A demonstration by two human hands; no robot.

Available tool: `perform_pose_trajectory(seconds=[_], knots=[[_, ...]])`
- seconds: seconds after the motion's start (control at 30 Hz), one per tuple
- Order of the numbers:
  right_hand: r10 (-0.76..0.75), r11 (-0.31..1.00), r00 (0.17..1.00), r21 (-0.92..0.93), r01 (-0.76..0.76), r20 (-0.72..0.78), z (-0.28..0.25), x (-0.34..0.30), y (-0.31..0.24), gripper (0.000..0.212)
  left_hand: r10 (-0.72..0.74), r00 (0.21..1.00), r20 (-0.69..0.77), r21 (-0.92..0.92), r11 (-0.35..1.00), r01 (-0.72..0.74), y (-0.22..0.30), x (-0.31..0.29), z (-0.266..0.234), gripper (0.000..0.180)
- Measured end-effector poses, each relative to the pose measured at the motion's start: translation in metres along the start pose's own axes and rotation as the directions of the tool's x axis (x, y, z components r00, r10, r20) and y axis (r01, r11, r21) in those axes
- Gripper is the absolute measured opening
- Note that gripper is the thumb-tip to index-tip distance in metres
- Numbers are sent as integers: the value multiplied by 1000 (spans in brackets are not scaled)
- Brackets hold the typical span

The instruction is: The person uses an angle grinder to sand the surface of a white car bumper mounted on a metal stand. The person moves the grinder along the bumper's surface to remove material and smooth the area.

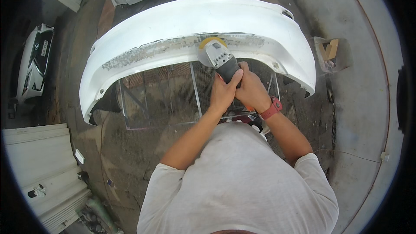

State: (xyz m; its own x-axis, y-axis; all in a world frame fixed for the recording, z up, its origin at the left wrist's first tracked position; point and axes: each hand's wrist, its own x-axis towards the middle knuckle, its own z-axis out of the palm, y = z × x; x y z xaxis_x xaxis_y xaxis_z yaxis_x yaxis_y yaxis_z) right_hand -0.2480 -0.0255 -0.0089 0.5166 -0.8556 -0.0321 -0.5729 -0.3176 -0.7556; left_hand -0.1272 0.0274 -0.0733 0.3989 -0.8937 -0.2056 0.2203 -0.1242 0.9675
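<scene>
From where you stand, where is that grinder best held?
By its dark body, from the rear, probably. It is a slim barrel pointing back at the person, and both hands, left and right, wrap it there. The grey head carries the yellow disc against the white bumper, so keep clear of that end.

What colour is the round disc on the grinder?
The disc is yellow, seen in the head view, against the white bumper.
</scene>
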Motion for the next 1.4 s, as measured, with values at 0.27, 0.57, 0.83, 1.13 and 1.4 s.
perform_pose_trajectory(seconds=[0.27, 0.57, 0.83, 1.13, 1.4], knots=[[-5, 1000, 1000, 28, 5, 4, -2, -1, 3, 46, -19, 999, 49, 16, 1000, 18, 3, -2, 0, 68], [0, 1000, 1000, 25, 0, 28, -2, -2, -3, 46, -35, 999, -10, 38, 999, 35, -6, -4, -2, 73], [-141, 990, 989, 35, 139, 36, 18, 15, -2, 48, -20, 999, -31, -87, 996, 17, 11, -1, -21, 61], [-61, 997, 993, 46, 57, 104, 23, 7, 1, 53, -85, 996, 27, -158, 983, 88, 12, -11, -23, 58], [12, 999, 999, 35, -13, 46, 9, -8, 19, 53, -127, 991, 49, -102, 986, 131, -5, -12, 2, 57]])
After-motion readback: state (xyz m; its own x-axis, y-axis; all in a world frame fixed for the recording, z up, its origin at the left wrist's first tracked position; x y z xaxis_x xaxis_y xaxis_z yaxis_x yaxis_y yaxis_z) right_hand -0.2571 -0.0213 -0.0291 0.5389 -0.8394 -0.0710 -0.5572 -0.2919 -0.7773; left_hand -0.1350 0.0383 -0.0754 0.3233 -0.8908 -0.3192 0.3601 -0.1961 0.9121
